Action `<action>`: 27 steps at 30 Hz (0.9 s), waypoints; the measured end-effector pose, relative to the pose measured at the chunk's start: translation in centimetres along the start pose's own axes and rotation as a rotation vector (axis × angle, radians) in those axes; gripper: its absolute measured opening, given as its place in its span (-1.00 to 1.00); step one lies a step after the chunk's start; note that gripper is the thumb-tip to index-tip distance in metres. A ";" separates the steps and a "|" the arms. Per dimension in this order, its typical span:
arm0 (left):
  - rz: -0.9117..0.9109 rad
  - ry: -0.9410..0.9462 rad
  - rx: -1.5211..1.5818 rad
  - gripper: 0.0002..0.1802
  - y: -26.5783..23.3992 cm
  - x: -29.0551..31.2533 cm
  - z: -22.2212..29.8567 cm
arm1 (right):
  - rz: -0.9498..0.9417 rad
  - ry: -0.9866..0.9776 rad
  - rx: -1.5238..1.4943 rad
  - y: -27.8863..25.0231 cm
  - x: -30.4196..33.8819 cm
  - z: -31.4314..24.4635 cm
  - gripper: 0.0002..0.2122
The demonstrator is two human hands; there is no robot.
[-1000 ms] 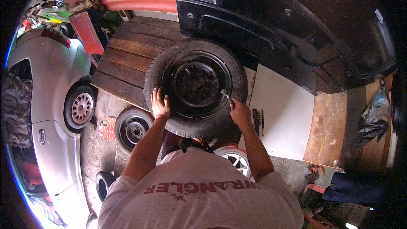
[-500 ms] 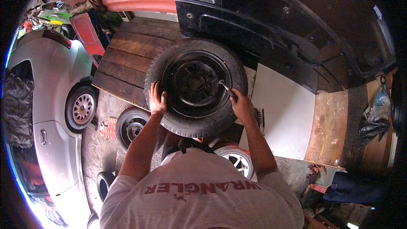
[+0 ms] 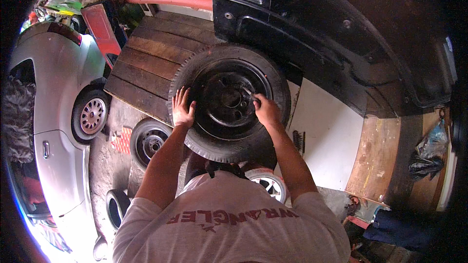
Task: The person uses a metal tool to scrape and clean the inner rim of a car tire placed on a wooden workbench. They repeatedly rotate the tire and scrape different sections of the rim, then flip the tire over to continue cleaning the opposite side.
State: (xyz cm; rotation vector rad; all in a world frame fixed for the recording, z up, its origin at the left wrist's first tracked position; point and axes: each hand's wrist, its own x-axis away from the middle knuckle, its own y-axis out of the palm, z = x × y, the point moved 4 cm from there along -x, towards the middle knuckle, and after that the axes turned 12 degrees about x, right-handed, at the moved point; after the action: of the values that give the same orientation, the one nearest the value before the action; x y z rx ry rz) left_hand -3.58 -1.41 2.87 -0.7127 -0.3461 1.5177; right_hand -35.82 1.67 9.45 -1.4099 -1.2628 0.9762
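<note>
A black tyre on a dark steel wheel (image 3: 229,102) stands in front of me under the wheel arch of a dark vehicle (image 3: 331,34). My left hand (image 3: 183,108) lies flat on the tyre's left side, fingers spread. My right hand (image 3: 265,109) is inside the rim, closed around a small metal tool (image 3: 248,92) that points toward the hub.
A silver car (image 3: 53,126) is parked at the left. A spare wheel (image 3: 148,141) and another tyre (image 3: 117,207) lie on the ground below the left. Wooden planks (image 3: 146,73) lie behind the tyre. White board (image 3: 331,136) and plywood (image 3: 378,156) are on the right.
My right hand moved from the tyre's right edge inward to the hub, holding the small tool. My left hand stayed on the tyre's left side.
</note>
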 end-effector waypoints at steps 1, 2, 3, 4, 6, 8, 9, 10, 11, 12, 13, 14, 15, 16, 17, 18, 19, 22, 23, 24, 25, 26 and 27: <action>0.003 -0.002 0.003 -0.33 -0.1 0.1 0.0 | 0.003 -0.031 0.016 0.0 0.2 -0.4 -0.73; 0.006 0.008 0.003 -0.32 0.0 0.2 0.0 | 0.029 -0.033 -0.045 -0.2 0.4 -0.7 -0.75; 0.006 0.003 -0.002 -0.32 0.0 0.0 0.0 | 0.008 -0.002 -0.055 -0.2 0.2 -0.8 -0.76; 0.007 -0.002 -0.007 -0.31 -0.1 -0.2 0.1 | -0.014 0.029 -0.065 -0.2 -0.1 -1.0 -0.76; 0.000 -0.014 -0.009 -0.31 -0.2 -0.3 0.5 | -0.053 0.075 -0.068 0.2 -0.1 -1.1 -0.76; -0.006 -0.019 -0.010 -0.32 -0.2 -0.1 0.5 | -0.074 0.094 -0.055 0.3 -0.5 -1.3 -0.75; -0.007 -0.020 -0.011 -0.32 -0.3 -0.1 0.5 | -0.054 0.078 -0.028 0.3 -0.5 -1.2 -0.76; -0.007 -0.016 -0.002 -0.32 -0.2 0.0 0.4 | -0.035 0.063 -0.002 0.4 -0.3 -0.8 -0.76; -0.004 -0.009 0.005 -0.32 -0.2 -0.1 0.3 | -0.013 0.044 0.023 0.1 -0.2 -0.8 -0.76; -0.002 -0.003 0.012 -0.32 -0.2 -0.1 0.2 | -0.030 0.054 0.029 0.0 -0.1 -0.6 -0.76; -0.001 -0.004 0.009 -0.32 -0.2 0.0 0.2 | -0.047 0.064 0.035 -0.2 0.2 -0.5 -0.76; 0.001 -0.003 0.008 -0.32 -0.2 -0.1 0.3 | -0.062 0.074 0.043 -0.5 0.3 -0.3 -0.76; 0.003 -0.002 0.007 -0.32 -0.3 -0.1 0.3 | -0.049 0.054 0.003 -0.6 0.5 0.1 -0.76; 0.001 -0.003 -0.004 -0.32 -0.4 -0.2 0.2 | -0.036 0.034 -0.038 -0.7 0.7 0.6 -0.76; -0.002 -0.006 -0.013 -0.31 -0.4 -0.2 0.2 | -0.025 0.016 -0.076 -1.2 0.9 0.6 -0.76; -0.005 -0.009 -0.022 -0.31 -0.4 -0.1 0.2 | -0.060 0.084 -0.110 -1.7 0.6 0.8 -0.76; -0.008 -0.013 -0.030 -0.30 -0.4 -0.1 0.2 | -0.043 0.088 -0.129 -2.1 0.1 0.5 -0.75; -0.010 -0.009 -0.017 -0.28 -0.1 -0.1 0.4 | -0.113 0.117 -0.105 -2.8 -1.5 -0.8 -0.74; -0.012 -0.002 -0.014 -0.28 -0.3 -0.2 0.5 | -0.101 0.095 -0.085 -2.5 -1.7 -1.2 -0.74; -0.006 0.006 -0.007 -0.28 -0.2 -0.2 0.5 | -0.090 0.073 -0.064 -1.7 -1.9 -1.4 -0.74; -0.001 0.015 0.000 -0.28 -0.1 -0.3 0.4 | -0.078 0.052 -0.044 -0.8 -2.0 -1.3 -0.74; 0.004 0.021 0.005 -0.28 -0.2 -0.2 0.3 | -0.020 0.063 -0.001 0.5 -1.5 -0.8 -0.74; 0.005 0.018 -0.005 -0.28 -0.3 -0.2 0.1 | -0.005 0.053 -0.025 0.7 -0.9 -0.5 -0.75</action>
State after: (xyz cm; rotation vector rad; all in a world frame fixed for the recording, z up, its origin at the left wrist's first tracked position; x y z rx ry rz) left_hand -3.49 -1.58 3.19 -0.7307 -0.3348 1.5153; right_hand -35.30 0.66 8.84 -1.4418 -1.2429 0.9170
